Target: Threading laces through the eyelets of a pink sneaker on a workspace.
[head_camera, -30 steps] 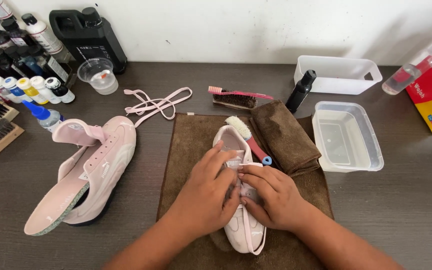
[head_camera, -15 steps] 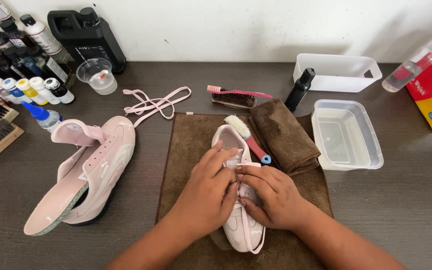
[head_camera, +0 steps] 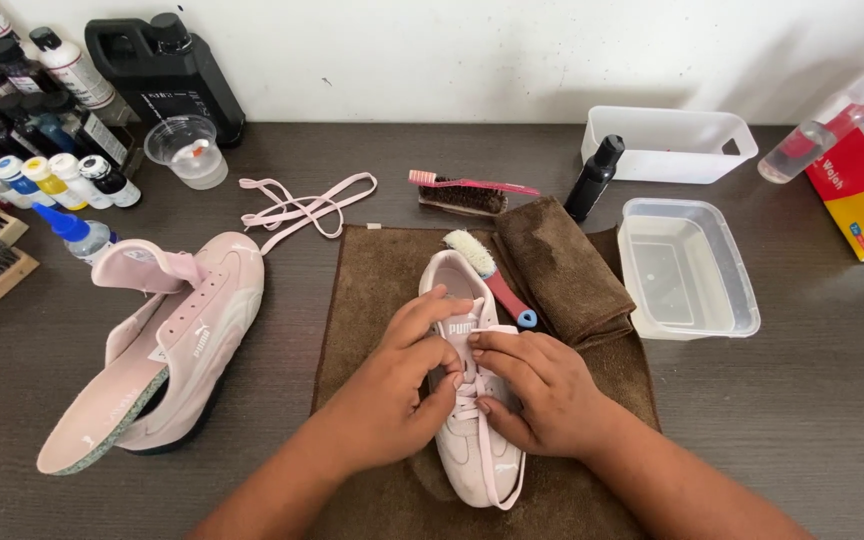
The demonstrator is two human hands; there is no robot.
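Both hands on the pink shoe [head_camera: 472, 440], which sits mid brown towel [head_camera: 372, 300], toe toward the person. Left hand [head_camera: 397, 385] curled w/ fingertips pinched at the top eyelets, near the tongue. Right hand [head_camera: 537, 390] also curled, thumb + forefinger pinching the lace [head_camera: 497, 475] at about the same spot. Can't tell how tight either pinch is. Lace tail loops down the right side of the shoe to the toe.

Risks, my read:
- Shoe not pinned, only held via the lace area. A hard tug could skid it on the towel or roll it sideways.
- Small brush [head_camera: 487, 270] w/ red handle lies against the heel end. Shoe shoved fwd probably knocks it off, maybe toward the folded cloth [head_camera: 562, 265].
- Water tub [head_camera: 687, 275] close on the right. A wide elbow swing or a flicked lace end could hit it & slosh.
- Loose tail can snag under the sole or the right wrist, so the pull stalls or jerks.
- Other shoe [head_camera: 167, 350] + spare lace [head_camera: 302, 205] are well left, low risk. Bottles [head_camera: 52, 180] far back-left, clear of the hands.
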